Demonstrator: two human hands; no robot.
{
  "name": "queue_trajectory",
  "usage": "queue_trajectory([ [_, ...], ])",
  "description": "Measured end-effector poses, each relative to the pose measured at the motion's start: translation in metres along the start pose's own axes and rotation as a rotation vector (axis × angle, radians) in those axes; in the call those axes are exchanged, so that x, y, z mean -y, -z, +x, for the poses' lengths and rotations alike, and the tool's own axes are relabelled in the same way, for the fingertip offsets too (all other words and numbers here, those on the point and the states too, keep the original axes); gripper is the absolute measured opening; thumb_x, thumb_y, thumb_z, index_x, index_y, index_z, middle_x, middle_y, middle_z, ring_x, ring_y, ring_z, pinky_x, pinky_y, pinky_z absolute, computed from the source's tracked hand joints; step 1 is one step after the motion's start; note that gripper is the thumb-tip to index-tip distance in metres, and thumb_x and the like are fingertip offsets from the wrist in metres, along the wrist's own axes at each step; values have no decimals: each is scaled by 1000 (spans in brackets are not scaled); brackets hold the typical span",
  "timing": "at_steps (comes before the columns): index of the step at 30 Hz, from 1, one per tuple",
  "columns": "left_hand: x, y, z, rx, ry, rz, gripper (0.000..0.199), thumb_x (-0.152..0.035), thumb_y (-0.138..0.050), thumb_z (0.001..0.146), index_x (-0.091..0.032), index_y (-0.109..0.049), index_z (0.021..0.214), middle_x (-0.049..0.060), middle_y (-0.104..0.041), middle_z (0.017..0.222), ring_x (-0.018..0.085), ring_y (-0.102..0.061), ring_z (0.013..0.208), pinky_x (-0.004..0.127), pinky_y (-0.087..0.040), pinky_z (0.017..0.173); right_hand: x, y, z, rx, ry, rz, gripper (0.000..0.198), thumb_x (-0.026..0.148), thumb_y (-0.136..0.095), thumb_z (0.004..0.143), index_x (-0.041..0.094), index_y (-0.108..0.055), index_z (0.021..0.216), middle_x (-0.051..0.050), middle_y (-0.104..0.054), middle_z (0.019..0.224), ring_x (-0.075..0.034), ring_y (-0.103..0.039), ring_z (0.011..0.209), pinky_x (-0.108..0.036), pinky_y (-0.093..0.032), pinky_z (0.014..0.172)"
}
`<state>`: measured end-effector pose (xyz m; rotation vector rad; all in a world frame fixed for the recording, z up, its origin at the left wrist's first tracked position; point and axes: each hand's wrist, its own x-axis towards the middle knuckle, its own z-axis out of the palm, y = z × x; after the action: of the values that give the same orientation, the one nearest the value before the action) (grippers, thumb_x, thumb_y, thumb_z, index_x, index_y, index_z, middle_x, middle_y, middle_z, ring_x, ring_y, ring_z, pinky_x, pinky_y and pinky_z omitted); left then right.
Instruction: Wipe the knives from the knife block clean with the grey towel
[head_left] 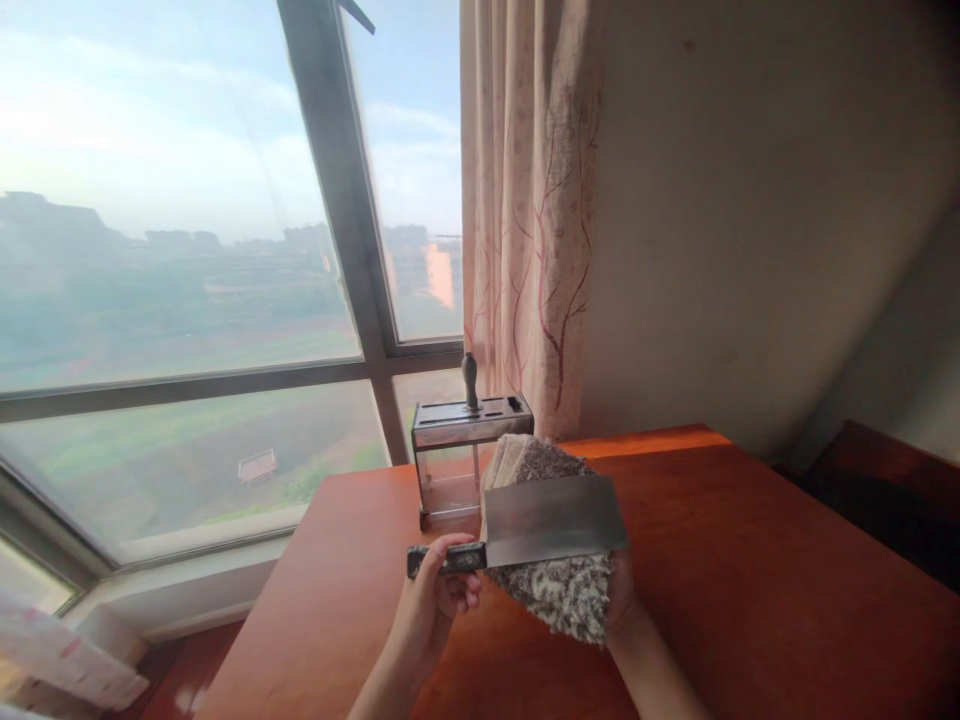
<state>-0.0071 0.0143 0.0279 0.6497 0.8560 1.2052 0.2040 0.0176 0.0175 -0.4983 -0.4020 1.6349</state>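
My left hand [439,590] is closed round the black handle of a cleaver [555,515]. Its broad grey blade points right, with one flat face toward me. Behind the blade is a shaggy grey-and-white cloth [566,590] with a beige edge, showing above and below the steel. At its right side my right hand [621,592] grips the cloth, fingers mostly hidden by the cloth and blade. The cloth lies against or close behind the blade; contact on the far face is hidden. Both hands are above the reddish-brown table [337,600].
A clear-sided knife block [450,480] with a metal top stands at the table's far side, one dark handle [470,380] sticking up from it. Beyond are a large window [180,230] and a patterned curtain [525,220]. A bare wall [720,230] rises behind, to the right.
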Motion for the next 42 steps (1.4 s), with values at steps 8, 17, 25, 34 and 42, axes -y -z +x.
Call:
queue_trajectory([
  [8, -3, -6, -5, -42, -1, 42, 44, -53, -66, 72, -15, -65, 94, 3, -66, 51, 15, -57, 42, 24, -39, 46, -26, 0, 0, 109, -136, 1, 35, 46, -58, 79, 20, -73, 97, -8, -76, 87, -28, -68, 99, -47, -45, 94],
  [17, -14, -2, -4, -31, -51, 13, 41, -52, -64, 75, -14, -68, 90, 4, -66, 53, 14, -57, 44, 23, -40, 46, 14, -6, -2, 21, -14, 56, 45, 53, -50, 83, 23, -69, 112, -7, -76, 99, -29, -65, 105, -50, -42, 99],
  [25, -17, -3, -5, -38, -72, 20, 41, -51, -63, 77, -11, -69, 84, 8, -70, 57, 17, -62, 48, 24, -41, 48, 38, 13, 4, -62, 129, 130, 42, 53, -51, 84, 28, -69, 112, -4, -73, 108, -28, -62, 113, -53, -34, 107],
  [34, -15, -2, -1, -81, -73, -31, 33, -42, -72, 68, -14, -70, 87, 8, -76, 77, 24, -72, 69, 30, -55, 63, 42, 11, 1, -149, 166, 150, 47, 53, -54, 81, 21, -68, 113, -8, -74, 104, -29, -63, 109, -55, -40, 102],
  [42, -17, 3, 1, -87, -73, -181, 21, -33, -71, 74, -13, -71, 81, 6, -76, 75, 19, -72, 71, 28, -59, 69, 51, 6, -5, -318, 347, 50, 46, 46, -57, 79, 25, -62, 120, -5, -72, 107, -27, -67, 98, -52, -49, 93],
])
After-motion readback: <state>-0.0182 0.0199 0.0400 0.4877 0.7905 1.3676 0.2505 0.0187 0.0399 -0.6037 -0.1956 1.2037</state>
